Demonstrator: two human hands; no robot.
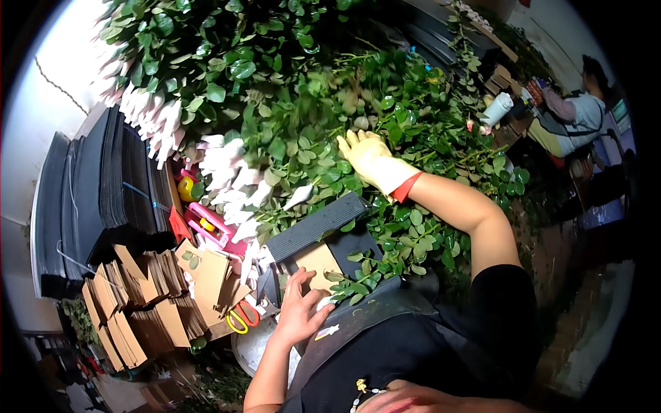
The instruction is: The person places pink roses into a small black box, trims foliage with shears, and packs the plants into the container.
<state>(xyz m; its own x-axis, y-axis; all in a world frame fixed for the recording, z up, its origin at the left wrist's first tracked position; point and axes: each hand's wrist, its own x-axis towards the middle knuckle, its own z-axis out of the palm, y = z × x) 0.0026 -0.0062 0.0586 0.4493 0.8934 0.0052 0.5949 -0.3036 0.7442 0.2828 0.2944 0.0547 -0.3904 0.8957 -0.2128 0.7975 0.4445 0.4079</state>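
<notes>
My right hand (365,157), in a pale yellow glove with a red cuff, reaches into leafy green rose stems (413,103), its fingers spread among the leaves. My bare left hand (300,310) rests with curved, parted fingers on a tan cardboard piece (313,265), beside a small white item (326,300) and a leafy sprig (354,288). A dark ridged strip (313,227) lies along the cardboard's upper side. Left of the stems lie rose heads in white sleeves (227,165); more pale wrapped heads (144,117) are piled above them.
Black sheets (103,186) and cut cardboard (165,316) are stacked at left, near pink-and-yellow tape dispensers (206,224), scissors (241,315) and a bucket (279,347). At right, another person (578,117) sits by a white cylinder (498,108).
</notes>
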